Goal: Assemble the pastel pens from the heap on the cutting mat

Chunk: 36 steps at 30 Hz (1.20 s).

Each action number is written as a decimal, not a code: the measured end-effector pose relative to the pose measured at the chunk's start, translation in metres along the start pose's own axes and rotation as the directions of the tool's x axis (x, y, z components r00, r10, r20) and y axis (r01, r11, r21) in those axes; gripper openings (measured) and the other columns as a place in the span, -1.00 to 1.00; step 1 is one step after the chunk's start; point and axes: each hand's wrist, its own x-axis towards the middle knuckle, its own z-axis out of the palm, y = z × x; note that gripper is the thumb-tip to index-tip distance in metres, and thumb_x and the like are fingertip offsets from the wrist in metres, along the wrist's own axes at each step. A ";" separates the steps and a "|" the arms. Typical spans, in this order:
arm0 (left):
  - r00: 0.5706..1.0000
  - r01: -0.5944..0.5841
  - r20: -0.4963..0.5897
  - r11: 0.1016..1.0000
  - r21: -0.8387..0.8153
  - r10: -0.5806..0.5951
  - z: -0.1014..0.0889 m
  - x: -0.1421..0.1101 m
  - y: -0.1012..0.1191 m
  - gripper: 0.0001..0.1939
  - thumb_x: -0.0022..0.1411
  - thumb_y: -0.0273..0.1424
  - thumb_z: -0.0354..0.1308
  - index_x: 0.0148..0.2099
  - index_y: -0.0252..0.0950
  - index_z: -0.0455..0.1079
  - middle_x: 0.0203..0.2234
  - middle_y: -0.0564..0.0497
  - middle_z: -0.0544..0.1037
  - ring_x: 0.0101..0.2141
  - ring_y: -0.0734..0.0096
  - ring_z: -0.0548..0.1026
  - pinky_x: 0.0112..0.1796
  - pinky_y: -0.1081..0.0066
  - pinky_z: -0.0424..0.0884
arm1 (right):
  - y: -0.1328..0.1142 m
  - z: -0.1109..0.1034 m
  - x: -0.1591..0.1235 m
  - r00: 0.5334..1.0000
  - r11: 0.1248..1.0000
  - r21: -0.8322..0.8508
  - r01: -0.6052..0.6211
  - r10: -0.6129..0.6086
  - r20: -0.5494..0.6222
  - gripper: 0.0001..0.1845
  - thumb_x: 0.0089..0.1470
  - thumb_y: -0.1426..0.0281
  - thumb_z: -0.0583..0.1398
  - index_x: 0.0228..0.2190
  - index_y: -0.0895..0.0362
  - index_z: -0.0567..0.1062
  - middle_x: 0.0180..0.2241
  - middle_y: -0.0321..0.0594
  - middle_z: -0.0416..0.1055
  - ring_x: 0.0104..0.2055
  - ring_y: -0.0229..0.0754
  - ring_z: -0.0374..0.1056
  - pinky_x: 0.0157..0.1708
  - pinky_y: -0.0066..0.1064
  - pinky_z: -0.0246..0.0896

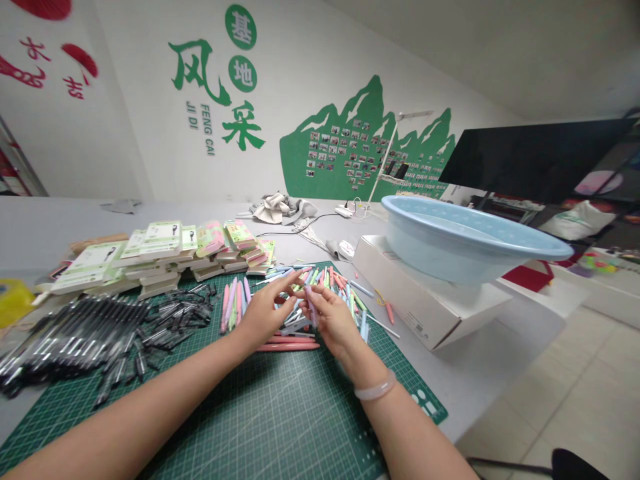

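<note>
My right hand (333, 323) grips a lilac pen piece (312, 305) between thumb and fingers, held nearly upright. Beside it, my left hand (265, 307) has its thumb and fingers apart, fingertips close to the top of that piece; whether they touch it I cannot tell. Under and behind both hands lie loose pastel pen parts (357, 303) in several colours. Left of my left hand is a row of pink, lilac and green pens (234, 303). Coral pens (287, 346) lie sideways just below my hands on the green cutting mat (270, 413).
Many black clear-bodied pens (95, 330) and loose black pen parts (175, 313) cover the left side. Behind them are stacked small boxes (160, 240). On the right a blue basin (450, 247) rests on a white carton (415, 300). Crumpled grey cloth (283, 209) and a cable lie at the back.
</note>
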 end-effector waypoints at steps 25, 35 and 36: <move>0.986 0.024 0.150 0.950 0.311 -0.074 -0.034 0.020 -0.021 -0.74 0.08 -0.44 -0.01 -0.24 -0.18 0.48 -0.34 0.03 0.56 -0.29 0.32 0.48 -0.28 0.42 0.32 | -0.026 -0.001 -0.003 0.995 0.986 0.144 0.090 -0.096 0.036 -0.71 -0.02 0.32 0.25 -0.19 0.03 0.43 -0.28 -0.23 0.50 -0.36 -0.29 0.41 -0.31 -0.44 0.31; 0.924 -0.201 0.371 0.703 0.682 -0.095 -0.057 0.021 -0.043 -0.85 0.01 -0.45 0.11 -0.38 -0.14 0.49 -0.41 0.01 0.49 -0.34 0.31 0.41 -0.41 0.45 0.20 | -0.026 -0.002 -0.001 0.977 0.977 0.036 0.211 -0.211 -0.021 -0.75 -0.01 0.31 0.23 -0.23 0.05 0.45 -0.33 -0.24 0.48 -0.39 -0.29 0.38 -0.32 -0.43 0.29; 0.917 -0.227 0.390 0.700 0.677 -0.080 -0.055 0.021 -0.044 -0.84 0.01 -0.46 0.11 -0.36 -0.13 0.49 -0.39 0.01 0.49 -0.32 0.31 0.41 -0.40 0.45 0.20 | -0.025 -0.002 -0.002 0.979 0.978 0.036 0.206 -0.205 -0.021 -0.75 -0.01 0.31 0.23 -0.22 0.05 0.45 -0.33 -0.24 0.48 -0.40 -0.29 0.38 -0.33 -0.44 0.29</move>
